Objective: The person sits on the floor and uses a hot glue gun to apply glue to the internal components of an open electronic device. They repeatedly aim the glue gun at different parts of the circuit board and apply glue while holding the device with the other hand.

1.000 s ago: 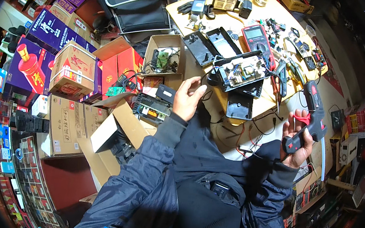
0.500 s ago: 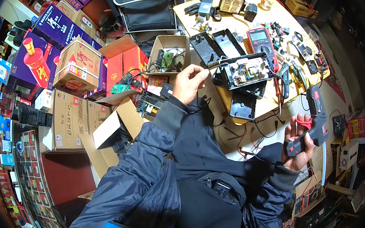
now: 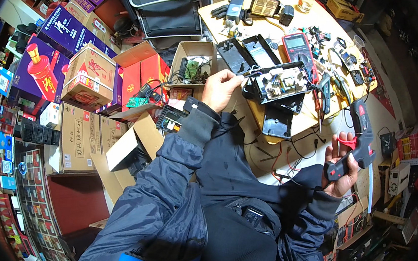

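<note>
Clearly, the opening-up looks done: the black casing [image 3: 271, 100] lies uncovered near the left edge of the desk [image 3: 315, 18], its circuit board [image 3: 286, 81] bare to view; no lid sits over it, so as things lie the closing-up is undone. The left hand [image 3: 219, 92] is at the casing's left end, thumb and forefinger drawn together; whether that grip pinches a lead or only touches the rim, I cannot tell. The right hand [image 3: 340, 171] has its grip wrapped loosely around the handle of a glue gun [image 3: 363, 119], fingers by the red trigger, a pale stick hanging from its back; the gun is well apart from the board. Beyond the casing lies a red multimeter [image 3: 295, 42]; pliers [image 3: 326, 96] rest to its right; an empty black shell [image 3: 277, 122] is just below it.
</note>
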`<state>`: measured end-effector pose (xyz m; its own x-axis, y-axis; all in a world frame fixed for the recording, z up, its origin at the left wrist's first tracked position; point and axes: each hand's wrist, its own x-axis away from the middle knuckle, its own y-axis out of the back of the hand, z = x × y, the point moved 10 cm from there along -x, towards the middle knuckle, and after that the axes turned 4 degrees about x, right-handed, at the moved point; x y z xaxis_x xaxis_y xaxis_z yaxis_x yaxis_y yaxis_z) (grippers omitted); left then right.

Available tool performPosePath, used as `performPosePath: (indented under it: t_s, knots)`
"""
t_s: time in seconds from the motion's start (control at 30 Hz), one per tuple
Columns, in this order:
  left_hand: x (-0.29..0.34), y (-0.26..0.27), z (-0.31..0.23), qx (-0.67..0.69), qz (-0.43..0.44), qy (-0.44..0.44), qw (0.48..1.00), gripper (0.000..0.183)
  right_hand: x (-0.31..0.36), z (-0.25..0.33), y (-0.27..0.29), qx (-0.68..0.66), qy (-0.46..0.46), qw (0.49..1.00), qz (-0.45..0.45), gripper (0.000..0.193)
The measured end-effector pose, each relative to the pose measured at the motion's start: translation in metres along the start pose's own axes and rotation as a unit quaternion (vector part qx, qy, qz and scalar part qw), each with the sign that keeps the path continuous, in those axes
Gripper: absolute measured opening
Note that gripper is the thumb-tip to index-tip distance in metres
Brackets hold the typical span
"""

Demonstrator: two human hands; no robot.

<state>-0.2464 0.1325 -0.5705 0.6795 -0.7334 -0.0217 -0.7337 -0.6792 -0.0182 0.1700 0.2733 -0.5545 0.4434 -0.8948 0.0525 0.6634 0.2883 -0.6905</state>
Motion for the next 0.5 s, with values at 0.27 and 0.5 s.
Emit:
performPosePath:
  t_s: [0.27,0.5]
  knots:
    - [0.002,-0.007,0.005,0.054,0.012,0.076,0.996,0.018,-0.001,-0.002,-0.002,-0.009,-0.002,1.0,0.011,0.073]
    - [-0.002,-0.018,0.0,0.073,0.053,0.134,0.987,0.021,0.0,-0.002,0.002,0.0,-0.003,1.0,-0.003,0.073]
